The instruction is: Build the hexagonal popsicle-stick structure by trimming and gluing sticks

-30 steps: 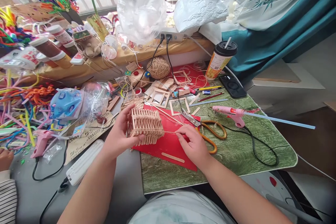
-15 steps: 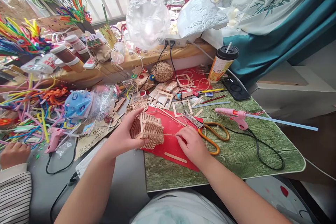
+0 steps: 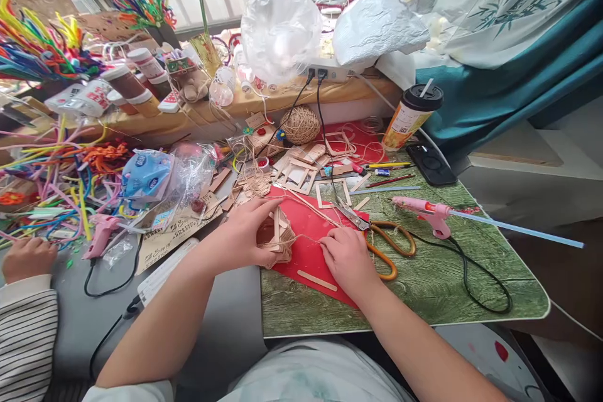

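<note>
My left hand [image 3: 242,235] is closed around a small woven basket [image 3: 282,226] with a wooden-stick frame and twine wound about it. A length of twine [image 3: 308,238] runs from the basket to my right hand [image 3: 349,259], whose fingers pinch it. Both hands are above a red sheet [image 3: 311,257]. On that sheet, a loose craft stick [image 3: 317,280] lies between me and the basket. Scissors with orange handles [image 3: 390,240] rest just beyond my right hand, blades toward the stick frames. The far side of the basket is hidden by my left hand.
A pink glue gun [image 3: 436,217] with a long glue stick lies at the right, its cord looping over the green board [image 3: 471,264]. Behind are a twine ball [image 3: 300,125], a lidded cup [image 3: 412,114] and a phone [image 3: 432,164]. Another person's hand [image 3: 29,259] rests at far left.
My left hand has turned the basket, so its open end and stick frame show differently. The twine, straight before, now sags slightly. The whole view has shifted a little.
</note>
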Available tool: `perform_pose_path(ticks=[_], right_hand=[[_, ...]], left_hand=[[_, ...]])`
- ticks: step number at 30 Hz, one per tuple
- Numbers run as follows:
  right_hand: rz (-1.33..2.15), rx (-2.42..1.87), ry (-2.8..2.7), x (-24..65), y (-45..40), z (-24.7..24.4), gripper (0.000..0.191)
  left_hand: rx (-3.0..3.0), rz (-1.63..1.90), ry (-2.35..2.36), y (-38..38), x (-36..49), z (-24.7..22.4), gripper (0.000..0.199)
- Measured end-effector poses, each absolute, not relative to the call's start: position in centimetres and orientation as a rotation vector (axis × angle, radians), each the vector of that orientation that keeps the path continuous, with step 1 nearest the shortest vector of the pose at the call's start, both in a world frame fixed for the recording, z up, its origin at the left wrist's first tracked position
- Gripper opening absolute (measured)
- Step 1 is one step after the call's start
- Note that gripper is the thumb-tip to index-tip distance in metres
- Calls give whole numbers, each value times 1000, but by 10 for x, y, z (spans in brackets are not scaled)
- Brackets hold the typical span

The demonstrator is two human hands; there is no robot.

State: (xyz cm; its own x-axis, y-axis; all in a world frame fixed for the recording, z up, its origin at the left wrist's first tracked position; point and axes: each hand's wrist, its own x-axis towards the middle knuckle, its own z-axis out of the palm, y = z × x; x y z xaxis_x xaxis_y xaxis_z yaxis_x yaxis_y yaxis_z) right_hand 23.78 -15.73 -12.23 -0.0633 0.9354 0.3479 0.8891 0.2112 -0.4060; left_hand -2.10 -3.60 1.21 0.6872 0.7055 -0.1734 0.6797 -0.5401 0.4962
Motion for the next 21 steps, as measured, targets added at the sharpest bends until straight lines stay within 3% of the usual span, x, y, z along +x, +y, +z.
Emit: perform_pose_path(ticks=[9,13,21], right_hand=[[110,-1480,-1826,234,-168,-93,34],[305,-1233,-1895,218,-158,-65,37],[336,-1113,-1860,198,-128,-69,14]], left_hand=[[2451,38,1070,-34,-18,5,103],[2482,57,1051,-36,-15,3,101],[2482,48,1066,-38,-12,2,98]])
